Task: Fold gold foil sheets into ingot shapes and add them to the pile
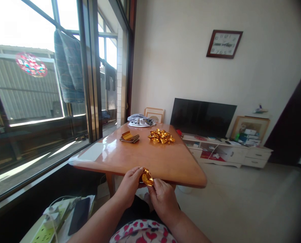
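A piece of shiny gold foil paper (pixel 147 178) is held between my two hands, just in front of the table's near edge. My left hand (pixel 132 182) pinches it from the left, the thumb on top. On the other side my right hand (pixel 163 195) grips its lower right edge with closed fingers. The foil looks curved and partly folded; some of it is hidden behind my fingers. Farther up the brown table (pixel 140 158) lies a heap of folded gold foil pieces (pixel 161 136). Left of that heap sits a stack of flat gold-brown sheets (pixel 129 136).
Folded clothes (pixel 141 120) lie at the table's far end. A low side surface at lower left carries a power strip (pixel 45 226) with cables and a dark phone (pixel 79 216). A large window (pixel 39 101) runs along the left; a TV (pixel 203 116) stands on a white cabinet (pixel 231 155).
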A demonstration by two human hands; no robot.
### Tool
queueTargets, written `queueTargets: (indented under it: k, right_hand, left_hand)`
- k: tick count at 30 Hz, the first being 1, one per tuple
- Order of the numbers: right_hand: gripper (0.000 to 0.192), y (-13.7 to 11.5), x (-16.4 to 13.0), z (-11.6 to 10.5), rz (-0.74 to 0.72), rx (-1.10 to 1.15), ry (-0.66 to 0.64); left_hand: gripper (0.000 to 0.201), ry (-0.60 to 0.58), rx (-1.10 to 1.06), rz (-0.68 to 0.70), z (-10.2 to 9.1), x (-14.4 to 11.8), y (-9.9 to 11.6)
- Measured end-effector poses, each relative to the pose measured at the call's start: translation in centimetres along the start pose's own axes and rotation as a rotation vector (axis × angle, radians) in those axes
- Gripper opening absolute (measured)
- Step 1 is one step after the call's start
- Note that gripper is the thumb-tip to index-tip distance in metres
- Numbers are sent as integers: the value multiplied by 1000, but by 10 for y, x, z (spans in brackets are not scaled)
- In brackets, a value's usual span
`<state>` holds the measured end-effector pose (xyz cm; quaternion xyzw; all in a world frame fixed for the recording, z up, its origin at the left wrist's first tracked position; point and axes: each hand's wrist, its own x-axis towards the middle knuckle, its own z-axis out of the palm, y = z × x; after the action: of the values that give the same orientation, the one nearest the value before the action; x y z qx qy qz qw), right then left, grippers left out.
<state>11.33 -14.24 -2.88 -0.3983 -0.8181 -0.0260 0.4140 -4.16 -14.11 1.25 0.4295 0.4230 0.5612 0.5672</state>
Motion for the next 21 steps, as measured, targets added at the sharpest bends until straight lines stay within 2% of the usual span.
queueTargets:
  k: [8, 21]
  right_hand:
    - [27, 3, 0, 1, -25, 4, 14]
    - [28, 6, 3, 0, -39, 8, -3]
  left_hand:
    - [37, -30, 31, 28, 2, -2, 4]
    - [39, -5, 29, 22, 2, 2, 3]
